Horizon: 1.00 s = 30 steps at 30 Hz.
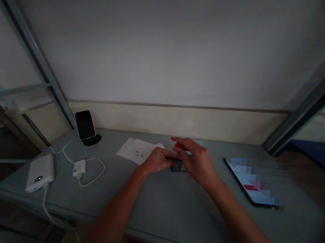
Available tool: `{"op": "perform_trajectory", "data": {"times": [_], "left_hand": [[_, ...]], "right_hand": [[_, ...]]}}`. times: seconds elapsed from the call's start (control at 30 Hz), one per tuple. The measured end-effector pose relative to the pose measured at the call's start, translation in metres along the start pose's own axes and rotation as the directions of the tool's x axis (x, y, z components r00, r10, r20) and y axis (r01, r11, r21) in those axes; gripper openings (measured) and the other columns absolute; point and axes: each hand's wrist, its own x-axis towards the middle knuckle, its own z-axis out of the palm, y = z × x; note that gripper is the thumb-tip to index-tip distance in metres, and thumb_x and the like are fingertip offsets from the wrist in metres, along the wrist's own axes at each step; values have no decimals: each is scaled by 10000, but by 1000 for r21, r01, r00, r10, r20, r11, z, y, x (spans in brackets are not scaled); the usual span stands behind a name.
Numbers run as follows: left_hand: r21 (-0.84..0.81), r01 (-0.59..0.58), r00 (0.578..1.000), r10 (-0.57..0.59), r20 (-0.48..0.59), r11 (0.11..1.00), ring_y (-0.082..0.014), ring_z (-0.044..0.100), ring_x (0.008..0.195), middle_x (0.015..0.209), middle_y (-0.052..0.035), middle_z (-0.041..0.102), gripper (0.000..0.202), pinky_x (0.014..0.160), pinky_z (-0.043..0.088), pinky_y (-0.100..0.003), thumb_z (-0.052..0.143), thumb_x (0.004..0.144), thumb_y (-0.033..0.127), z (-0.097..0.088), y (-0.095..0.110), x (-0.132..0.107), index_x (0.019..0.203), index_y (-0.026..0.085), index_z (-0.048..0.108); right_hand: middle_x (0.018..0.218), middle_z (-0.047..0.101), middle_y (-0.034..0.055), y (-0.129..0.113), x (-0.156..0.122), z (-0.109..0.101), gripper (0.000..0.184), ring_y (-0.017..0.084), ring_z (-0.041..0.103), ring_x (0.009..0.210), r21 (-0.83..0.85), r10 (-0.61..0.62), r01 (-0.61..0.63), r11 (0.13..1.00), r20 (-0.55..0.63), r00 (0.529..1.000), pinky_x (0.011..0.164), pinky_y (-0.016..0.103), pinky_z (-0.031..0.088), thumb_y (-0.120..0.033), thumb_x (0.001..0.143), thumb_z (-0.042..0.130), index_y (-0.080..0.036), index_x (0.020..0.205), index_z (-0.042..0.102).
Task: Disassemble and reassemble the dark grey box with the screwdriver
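Note:
Both my hands meet over the middle of the desk, above a small dark flat box [178, 166] that is partly hidden by my fingers. My right hand [195, 156] arches from the right, its fingers bent round a small red object [178, 145] whose kind I cannot make out. From the left, my left hand [160, 159] reaches in with thumb and fingers brought close together just under the red object. What its fingertips hold, if anything, is hidden. Beside it lies white paper [129, 149] with several tiny black bits [137, 154] on it.
On the left of the grey desk [167, 214] are a phone [85, 125] on a round stand, a white charger [79, 167] with its cable, and a white power bank [41, 172]. A tablet [248, 184] lies on the right. Metal frame posts [306, 105] flank the desk.

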Motion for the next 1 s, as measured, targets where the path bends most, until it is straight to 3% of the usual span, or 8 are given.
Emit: {"op": "perform_trajectory", "data": {"times": [0.1, 0.33, 0.4, 0.6, 0.77, 0.9, 1.0], "left_hand": [[18, 11, 1000, -11, -9, 1000, -207, 721, 855, 906, -68, 790, 272, 842, 569, -326, 758, 650, 128, 0, 1, 0, 914, 160, 812], [-21, 15, 1000, -15, -2, 1000, -209, 721, 824, 906, -72, 790, 308, 809, 566, -317, 787, 626, 139, 0, 0, 0, 933, 150, 812], [-17, -6, 1000, 6, -3, 1000, -214, 722, 830, 925, -78, 792, 318, 810, 567, -317, 789, 622, 135, 0, 0, 0, 939, 147, 813], [-49, -4, 1000, 4, 7, 999, -237, 731, 862, 980, -105, 788, 367, 813, 574, -327, 796, 625, 148, -2, 1, 0, 992, 140, 807], [-40, -21, 1000, 22, 13, 999, -237, 729, 866, 980, -104, 788, 357, 812, 571, -326, 798, 630, 162, -3, -1, 0, 986, 142, 807], [-15, -21, 1000, 21, 23, 1000, -221, 727, 848, 938, -87, 790, 305, 830, 567, -329, 768, 651, 145, -3, 1, 0, 953, 146, 808], [6, -30, 1000, 30, 3, 1000, -214, 723, 865, 936, -72, 788, 286, 838, 561, -322, 736, 672, 118, -1, 5, 0, 947, 154, 805]], "right_hand": [[1021, 745, 35, 1, 0, -1, 333, 172, 709, 909, 77, -8, 6, 997, 30, 1000, 790, 294, 553, -150, 946, 494, -264, 1176, 705], [834, 707, 25, 4, 5, 6, 91, 158, 663, 683, 60, 107, -98, 993, -169, 980, 674, 292, 541, -219, 831, 709, -218, 918, 733], [803, 685, 22, 4, 5, 7, 103, 158, 643, 656, 46, 115, -108, 993, -201, 973, 650, 296, 536, -275, 825, 741, -212, 905, 726], [1018, 699, 45, 11, 1, 8, 306, 177, 684, 860, 132, 54, -36, 991, -130, 990, 796, 327, 573, -259, 931, 612, -266, 1232, 669], [1016, 714, 40, 14, 1, 10, 220, 179, 687, 873, 121, 8, 10, 993, -144, 990, 818, 328, 563, -256, 928, 625, -266, 1128, 717], [1094, 698, 53, 9, 1, 8, 344, 181, 682, 926, 110, -37, 46, 993, -82, 996, 846, 339, 551, -230, 973, 528, -283, 1294, 642], [1073, 705, 43, 7, 1, 7, 359, 174, 680, 922, 144, -47, 54, 988, -53, 997, 827, 329, 548, -193, 986, 462, -293, 1275, 650]]}}
